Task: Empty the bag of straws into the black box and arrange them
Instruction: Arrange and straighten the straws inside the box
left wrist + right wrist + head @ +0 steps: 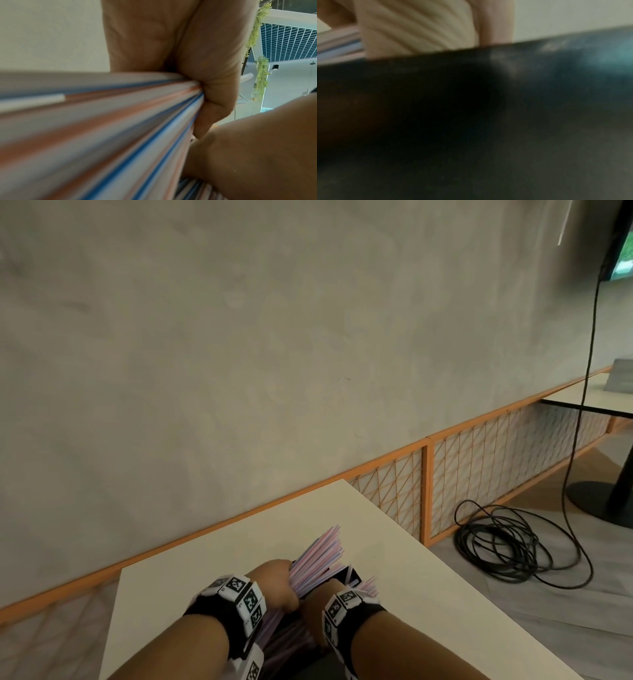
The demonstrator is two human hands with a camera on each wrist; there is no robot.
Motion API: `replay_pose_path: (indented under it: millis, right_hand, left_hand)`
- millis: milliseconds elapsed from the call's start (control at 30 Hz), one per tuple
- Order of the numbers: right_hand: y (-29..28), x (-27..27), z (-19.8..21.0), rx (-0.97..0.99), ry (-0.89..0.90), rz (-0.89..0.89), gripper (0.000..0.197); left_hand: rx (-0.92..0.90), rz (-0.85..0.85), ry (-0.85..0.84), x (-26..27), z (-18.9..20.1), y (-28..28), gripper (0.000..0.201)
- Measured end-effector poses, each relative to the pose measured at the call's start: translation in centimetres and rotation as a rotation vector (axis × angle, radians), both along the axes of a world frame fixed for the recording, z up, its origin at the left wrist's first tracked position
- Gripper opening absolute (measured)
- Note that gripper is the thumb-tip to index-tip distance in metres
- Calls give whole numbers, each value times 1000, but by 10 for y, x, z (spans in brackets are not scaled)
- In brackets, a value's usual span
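My left hand [286, 589] grips a thick bundle of pink, blue and white striped straws [317, 556], which fans up and away from the fist. In the left wrist view the fingers [211, 81] curl tightly round the straws [102, 128]. A corner of the black box [349, 573] shows just beyond the hands, with more straws [368, 585] sticking out at its right. My right hand [313, 606] reaches in under the left one, its fingers hidden. The blurred black box wall [471, 115] fills the right wrist view, and above it are skin and a few straws [337, 44].
The cream table [411, 559] ends in a right edge close to the box. An orange lattice panel [394, 491] runs along the wall. On the floor to the right lie a coiled black cable [496, 542] and a black stand base [596, 501].
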State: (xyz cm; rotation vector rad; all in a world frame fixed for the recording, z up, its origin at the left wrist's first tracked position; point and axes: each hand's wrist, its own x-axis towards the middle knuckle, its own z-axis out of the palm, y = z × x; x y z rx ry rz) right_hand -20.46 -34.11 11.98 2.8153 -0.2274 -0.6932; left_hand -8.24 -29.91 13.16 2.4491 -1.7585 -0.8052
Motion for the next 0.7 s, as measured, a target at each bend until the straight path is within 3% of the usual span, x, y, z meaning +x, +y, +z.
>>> replay_pose_path:
  millis: [67,167,200,267,400,467,533,633,700]
  right_hand:
    - [6,5,-7,107,22,-93,11]
    - [7,7,-5,112,50,-198,16]
    - [7,6,0,109,0,-234,27]
    - [9,2,11,105,-76,-204,45]
    - [11,-1,22,93,-139,-200,50]
    - [11,-1,17,69,-139,-202,40]
    - [12,-2,17,60,-94,-255,9]
    - [10,0,13,58,-92,-273,32]
    - [10,-2,16,66,-89,-296,36]
  left_hand:
    - [-17,25,15,1,3,0,28]
    - [-55,39,50,3,10,1,28]
    - [-69,41,62,4,12,1,26]
    - [-94,46,84,6,16,2,22]
    - [-109,71,122,9,22,2,26]
    - [-124,83,118,9,24,2,32]
    - [-134,88,118,9,24,1,35]
    - [-134,84,112,6,23,2,31]
    - [-131,88,110,6,21,3,36]
